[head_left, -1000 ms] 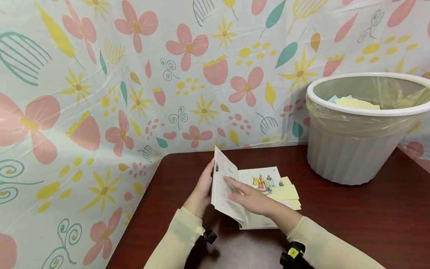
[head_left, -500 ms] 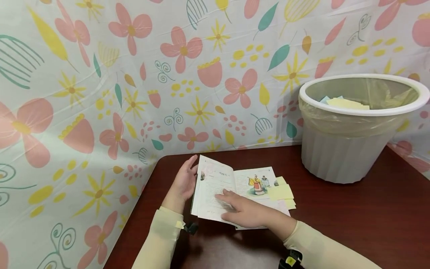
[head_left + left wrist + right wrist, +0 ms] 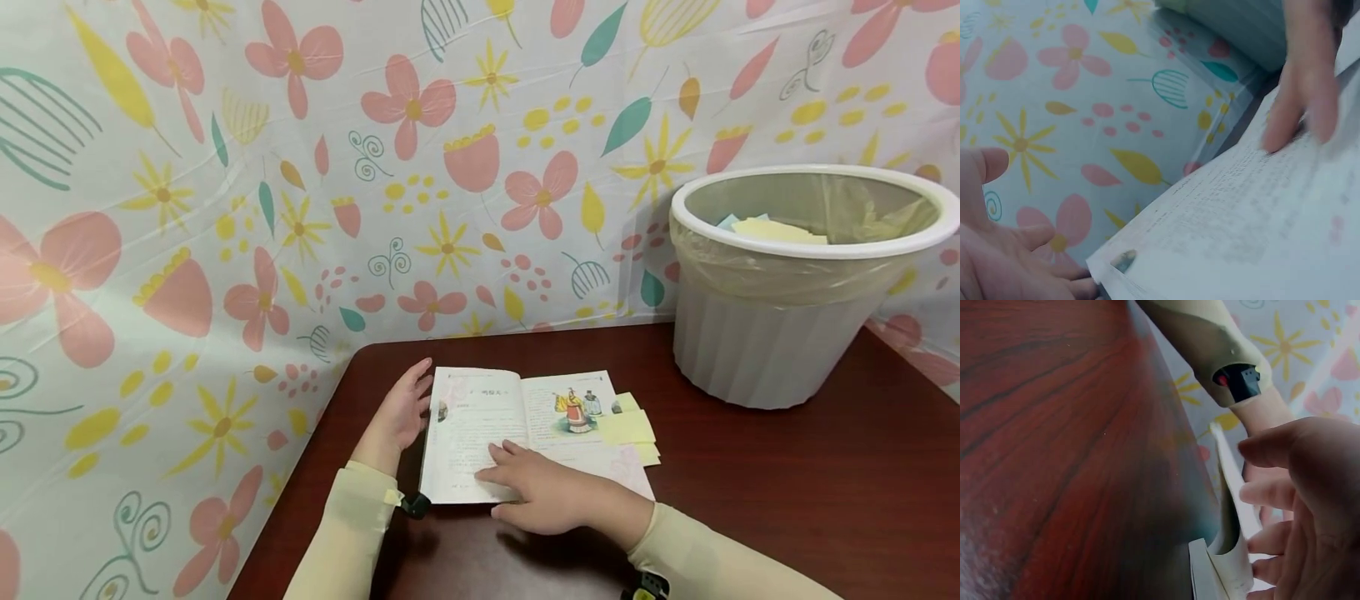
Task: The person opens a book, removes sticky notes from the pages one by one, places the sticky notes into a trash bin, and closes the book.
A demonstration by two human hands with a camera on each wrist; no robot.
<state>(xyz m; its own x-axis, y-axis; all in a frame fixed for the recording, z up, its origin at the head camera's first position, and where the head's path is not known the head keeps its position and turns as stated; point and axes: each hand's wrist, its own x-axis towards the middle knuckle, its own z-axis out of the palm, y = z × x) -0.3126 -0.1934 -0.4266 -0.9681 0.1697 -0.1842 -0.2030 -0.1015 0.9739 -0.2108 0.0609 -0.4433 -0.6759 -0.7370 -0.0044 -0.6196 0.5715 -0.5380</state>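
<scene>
An open book (image 3: pixel 480 437) lies on the table, with printed text on its left page and a coloured picture of robed figures (image 3: pixel 576 412) on the right one. Yellow sticky notes (image 3: pixel 628 427) stick out past its right edge. My left hand (image 3: pixel 405 407) is beside the book's left edge, fingers loosely extended. In the left wrist view its fingertips are right at the page corner (image 3: pixel 1107 265). My right hand (image 3: pixel 543 492) is low over the book near the spine, fingers spread over the left page. From the right wrist, my right hand (image 3: pixel 1319 512) appears with fingers extended over the curved pages (image 3: pixel 1235 562).
A grey ribbed bin (image 3: pixel 757 342) with a white rim and plastic liner stands at the right rear of the table. Yellow and blue papers (image 3: pixel 776 229) show inside it. A flower-patterned sheet (image 3: pixel 300 167) hangs behind the dark red table (image 3: pixel 787 483).
The raised left-hand pages have come down to the left and now lie flat. My left hand has moved left and off them; my right hand has shifted down toward the book's lower edge.
</scene>
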